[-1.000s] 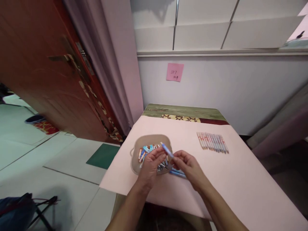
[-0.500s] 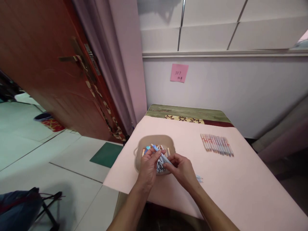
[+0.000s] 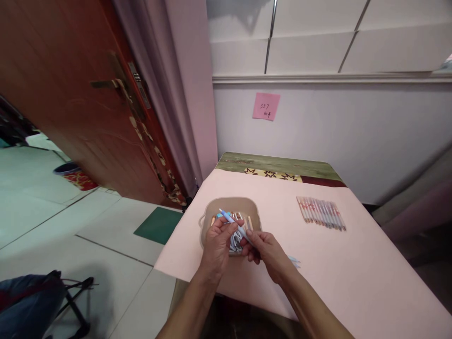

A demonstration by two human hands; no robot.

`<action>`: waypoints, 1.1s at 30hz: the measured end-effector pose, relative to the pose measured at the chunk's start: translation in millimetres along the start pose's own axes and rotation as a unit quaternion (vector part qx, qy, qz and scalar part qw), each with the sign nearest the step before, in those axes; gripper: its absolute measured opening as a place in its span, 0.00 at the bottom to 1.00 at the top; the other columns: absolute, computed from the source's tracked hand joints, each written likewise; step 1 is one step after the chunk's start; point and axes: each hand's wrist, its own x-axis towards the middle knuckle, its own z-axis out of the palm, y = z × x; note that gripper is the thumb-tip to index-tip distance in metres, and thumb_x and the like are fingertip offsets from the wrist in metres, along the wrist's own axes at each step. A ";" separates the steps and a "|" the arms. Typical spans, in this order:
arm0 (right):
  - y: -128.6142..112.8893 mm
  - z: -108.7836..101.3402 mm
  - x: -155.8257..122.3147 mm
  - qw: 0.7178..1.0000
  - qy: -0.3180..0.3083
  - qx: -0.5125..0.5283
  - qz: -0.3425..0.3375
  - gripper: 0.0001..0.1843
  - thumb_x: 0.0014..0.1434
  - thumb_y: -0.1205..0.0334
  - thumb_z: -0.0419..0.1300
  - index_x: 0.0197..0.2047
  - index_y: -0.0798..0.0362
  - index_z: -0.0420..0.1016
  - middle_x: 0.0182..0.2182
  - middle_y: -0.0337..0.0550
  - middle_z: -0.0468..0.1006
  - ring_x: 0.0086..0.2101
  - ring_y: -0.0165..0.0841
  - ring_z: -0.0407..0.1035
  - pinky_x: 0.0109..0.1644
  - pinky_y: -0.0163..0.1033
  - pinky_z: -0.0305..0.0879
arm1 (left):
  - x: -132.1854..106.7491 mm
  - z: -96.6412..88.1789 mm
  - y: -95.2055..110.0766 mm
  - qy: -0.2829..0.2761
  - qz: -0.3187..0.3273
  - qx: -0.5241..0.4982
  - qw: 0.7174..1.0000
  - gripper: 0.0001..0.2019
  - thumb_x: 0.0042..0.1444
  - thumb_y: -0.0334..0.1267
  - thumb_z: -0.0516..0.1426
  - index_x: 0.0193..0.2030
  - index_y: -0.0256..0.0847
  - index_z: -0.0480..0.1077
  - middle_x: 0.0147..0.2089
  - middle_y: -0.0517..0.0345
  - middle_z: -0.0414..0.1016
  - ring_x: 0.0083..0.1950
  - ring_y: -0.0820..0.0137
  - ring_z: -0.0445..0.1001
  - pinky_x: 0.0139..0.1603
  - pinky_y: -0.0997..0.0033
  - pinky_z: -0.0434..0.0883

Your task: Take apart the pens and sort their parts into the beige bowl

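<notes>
A light blue pen (image 3: 227, 215) is held slantwise between my two hands, above a beige basket (image 3: 212, 205). My left hand (image 3: 218, 242) pinches it near the middle, with its upper end sticking out past the fingers. My right hand (image 3: 264, 247) grips the lower end between thumb and fingers. Beneath the hands, the basket holds several pens (image 3: 236, 244) in white, blue and orange tones, partly hidden by my fingers. Beside my right wrist lie light blue pens (image 3: 294, 261), partly covered by the arm.
A neat row of several pens (image 3: 321, 213) lies on the pink table cover (image 3: 353, 273) to the right. A pink note (image 3: 266, 106) is stuck on the wall behind. The wooden door (image 3: 88, 103) stands at the left, and a folding stool (image 3: 42, 301) is on the floor.
My right hand has shifted its grip on the pen's lower end, and more of the pen's upper end shows. The whole view has moved slightly.
</notes>
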 end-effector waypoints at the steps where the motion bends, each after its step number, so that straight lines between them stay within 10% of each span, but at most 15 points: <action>1: 1.1 0.7 0.0 1.000 0.014 -0.012 -0.017 0.29 0.51 0.35 0.60 0.30 0.57 0.74 0.20 0.42 0.75 0.18 0.25 0.63 0.20 0.30 0.51 | -0.1 0.1 -0.9 0.010 0.002 -0.005 1.000 0.15 0.44 0.38 0.67 0.37 0.34 0.73 0.25 0.58 0.75 0.21 0.74 0.70 0.22 0.74 0.67; 11: -1.8 4.3 -5.0 0.932 0.152 -0.243 -0.221 0.15 0.54 0.47 0.63 0.34 0.51 0.73 0.25 0.41 0.77 0.26 0.32 0.68 0.31 0.35 0.62 | 7.4 -1.5 -6.7 0.089 0.030 -0.037 0.995 0.14 0.39 0.34 0.69 0.33 0.35 0.74 0.30 0.57 0.79 0.30 0.74 0.75 0.35 0.75 0.69; 17: -1.4 0.9 -1.3 0.989 0.045 -0.132 -0.046 0.32 0.60 0.34 0.47 0.33 0.56 0.74 0.14 0.37 0.68 0.13 0.27 0.57 0.17 0.32 0.49 | 5.3 2.0 -2.5 0.064 0.028 -0.033 0.997 0.15 0.41 0.34 0.68 0.37 0.34 0.75 0.34 0.55 0.80 0.31 0.73 0.75 0.34 0.74 0.70; 20: -1.1 -2.8 -0.6 0.991 0.051 -0.105 -0.071 0.28 0.56 0.37 0.55 0.26 0.55 0.72 0.15 0.37 0.68 0.15 0.26 0.57 0.19 0.32 0.50 | 4.3 2.1 -3.4 0.059 0.022 -0.025 0.998 0.14 0.42 0.34 0.68 0.37 0.34 0.75 0.33 0.55 0.80 0.30 0.73 0.75 0.33 0.74 0.69; 28: 2.2 -6.3 -8.2 0.902 0.213 -0.292 -0.235 0.13 0.52 0.49 0.65 0.33 0.50 0.79 0.27 0.41 0.79 0.25 0.32 0.66 0.30 0.35 0.61 | 6.2 3.6 -7.9 0.099 0.043 -0.038 0.993 0.13 0.40 0.33 0.69 0.33 0.35 0.73 0.32 0.55 0.81 0.33 0.72 0.76 0.40 0.74 0.70; 33: -1.0 -5.2 -7.9 0.978 0.105 -0.146 -0.109 0.25 0.55 0.38 0.57 0.36 0.54 0.75 0.18 0.38 0.72 0.17 0.28 0.61 0.20 0.32 0.54 | 6.4 1.9 -5.0 0.091 0.044 -0.033 0.994 0.15 0.40 0.34 0.69 0.35 0.36 0.74 0.34 0.55 0.80 0.34 0.72 0.77 0.38 0.74 0.70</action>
